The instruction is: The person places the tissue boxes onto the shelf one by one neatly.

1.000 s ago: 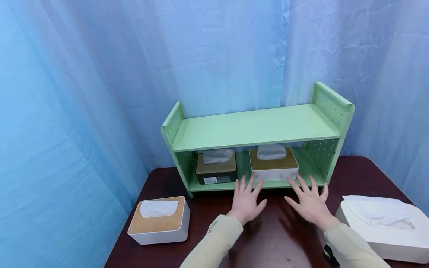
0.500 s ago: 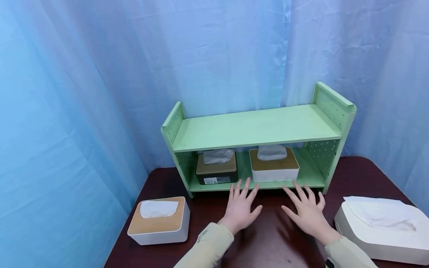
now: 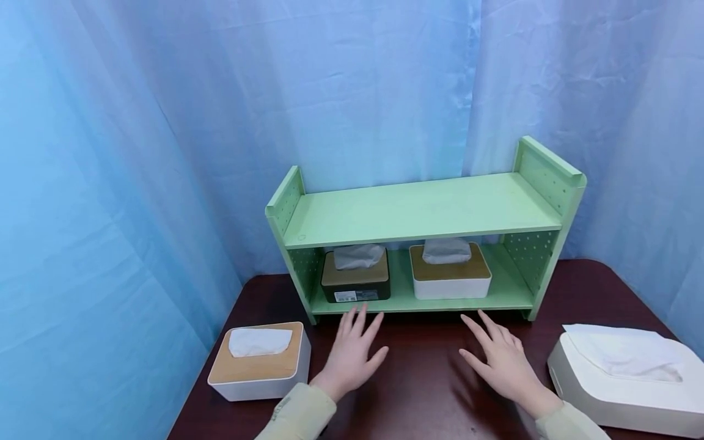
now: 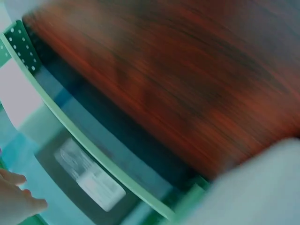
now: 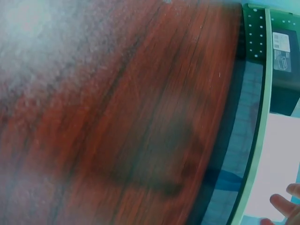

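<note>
A person's left hand and right hand, fingers spread and gripping nothing, hung over the table just in front of a green two-tier shelf. A dark tissue box and a wood-lidded white tissue box sat on the shelf's lower tier; a second wood-lidded box stood front-left of the shelf, a plain white tissue box front-right. An outward swing of the nearby left sleeve could have shoved that second box askew.

The shelf looks smooth — the table glossy.
</note>
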The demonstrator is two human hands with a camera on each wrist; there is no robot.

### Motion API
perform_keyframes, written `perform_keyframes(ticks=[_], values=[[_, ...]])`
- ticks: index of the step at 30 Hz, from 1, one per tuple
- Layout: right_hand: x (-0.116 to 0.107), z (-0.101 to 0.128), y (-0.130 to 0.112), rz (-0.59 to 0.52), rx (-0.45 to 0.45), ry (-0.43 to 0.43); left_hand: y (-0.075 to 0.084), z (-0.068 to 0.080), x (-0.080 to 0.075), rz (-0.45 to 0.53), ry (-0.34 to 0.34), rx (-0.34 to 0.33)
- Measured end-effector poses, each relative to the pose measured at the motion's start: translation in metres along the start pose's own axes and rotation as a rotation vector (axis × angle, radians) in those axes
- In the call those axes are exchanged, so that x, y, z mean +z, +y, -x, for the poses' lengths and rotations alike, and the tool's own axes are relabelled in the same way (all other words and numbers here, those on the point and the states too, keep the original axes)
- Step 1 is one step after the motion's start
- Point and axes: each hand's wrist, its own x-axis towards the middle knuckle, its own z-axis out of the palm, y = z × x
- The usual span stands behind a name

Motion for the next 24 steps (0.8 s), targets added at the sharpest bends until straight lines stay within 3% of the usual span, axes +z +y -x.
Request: perform_keyframes(ticks=[7, 10, 17, 20, 24], values=[[0.005, 0.003, -0.003, -0.064, -0.004, 0.013, -0.047, 0.035, -0.028, 0.100, 0.067, 0.030], [0.007, 0.004, -0.003, -0.083, -0.007, 0.018, -0.067, 0.050, -0.039, 0.127, 0.091, 0.011], [0.012, 0.004, -0.006, -0.112, -0.035, 0.009, -0.106, 0.082, -0.057, 0.081, 0.216, -0.030], [0.012, 0.003, -0.006, -0.126, -0.041, -0.001, -0.124, 0.096, -0.062, 0.064, 0.233, -0.080], [0.010, 0.002, -0.004, -0.141, -0.014, -0.041, -0.153, 0.115, -0.063, 0.073, 0.207, -0.195]])
